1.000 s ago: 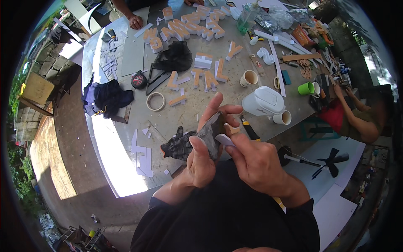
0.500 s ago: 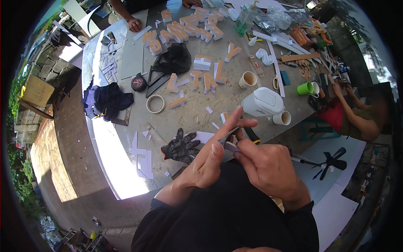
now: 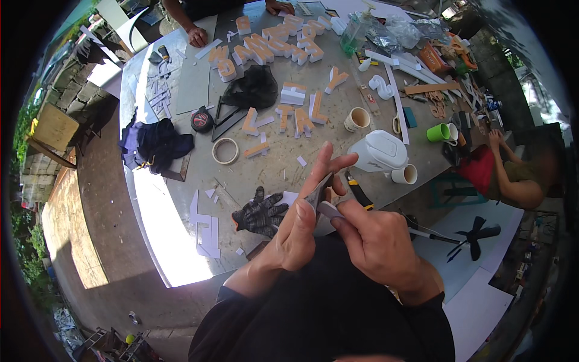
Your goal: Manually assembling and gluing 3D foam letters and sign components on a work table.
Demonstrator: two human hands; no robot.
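In front of my chest, my left hand [image 3: 294, 241] grips a dark grey, thin bent sheet [image 3: 317, 192] that looks like sandpaper, with the index finger extended. Between thumb and forefinger, my right hand [image 3: 389, 247] pinches a small pale strip [image 3: 329, 209] close against the sheet; whether they touch is hard to see. Just beyond my right fingers lies a yellow-and-black utility knife [image 3: 360, 192]. A dark work glove [image 3: 259, 214] rests on the table left of my left hand, beside white cut board pieces [image 3: 208, 235].
White-and-orange block letters [image 3: 265, 48] cover the table's far side. A white lidded pitcher [image 3: 379, 151], paper cups [image 3: 357, 119], masking tape [image 3: 225, 151] and a tape measure [image 3: 201, 120] stand nearer. One person's hand [image 3: 196, 37] rests across the table; another person [image 3: 512, 163] sits at right.
The view has shifted slightly. My right hand has moved a little down and left with the pale strip, and more of the utility knife shows. The left hand keeps its grip.
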